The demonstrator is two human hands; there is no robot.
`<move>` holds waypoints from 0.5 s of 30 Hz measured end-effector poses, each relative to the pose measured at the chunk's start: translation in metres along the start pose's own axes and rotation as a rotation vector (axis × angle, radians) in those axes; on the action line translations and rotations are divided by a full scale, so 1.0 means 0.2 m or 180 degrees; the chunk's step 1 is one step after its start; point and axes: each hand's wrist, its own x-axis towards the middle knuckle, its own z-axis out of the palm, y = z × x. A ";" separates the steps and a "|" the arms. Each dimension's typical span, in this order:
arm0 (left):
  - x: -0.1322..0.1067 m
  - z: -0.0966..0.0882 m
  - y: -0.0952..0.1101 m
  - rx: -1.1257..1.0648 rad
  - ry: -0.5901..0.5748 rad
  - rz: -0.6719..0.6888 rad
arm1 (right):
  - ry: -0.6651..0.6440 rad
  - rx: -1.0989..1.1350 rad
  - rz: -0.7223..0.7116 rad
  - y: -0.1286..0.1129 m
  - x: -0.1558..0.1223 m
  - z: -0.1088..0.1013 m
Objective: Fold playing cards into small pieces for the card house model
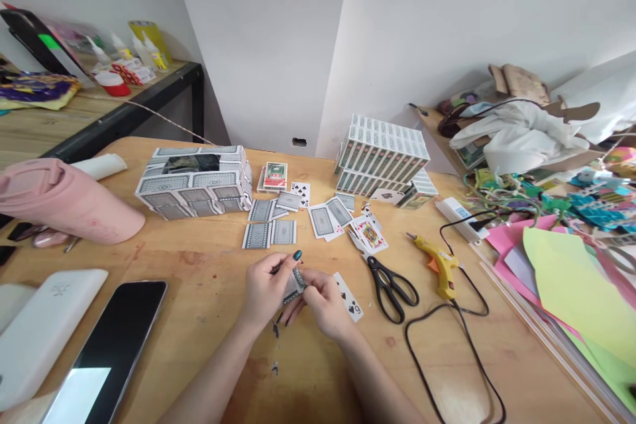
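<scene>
Both the left hand (267,286) and right hand (324,299) pinch a card (295,285) between their fingers, apparently to steady it

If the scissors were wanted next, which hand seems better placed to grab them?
Probably the right hand: the black scissors lie on its side, just beyond a loose playing card. The left hand is farther, though both hands are busy with a patterned card.
</scene>
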 end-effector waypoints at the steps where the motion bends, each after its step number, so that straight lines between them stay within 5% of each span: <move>1: 0.00 0.00 0.00 0.0033 0.0024 0.0009 | -0.0040 0.0006 -0.0001 0.00 0.00 0.00; 7: -0.02 0.01 0.00 0.0415 0.0343 0.0280 | 0.0192 0.0015 -0.0034 0.01 0.02 -0.04; 15: -0.01 0.00 0.02 0.0583 0.0097 0.0891 | 0.1391 -0.0561 -0.0627 0.03 0.04 -0.07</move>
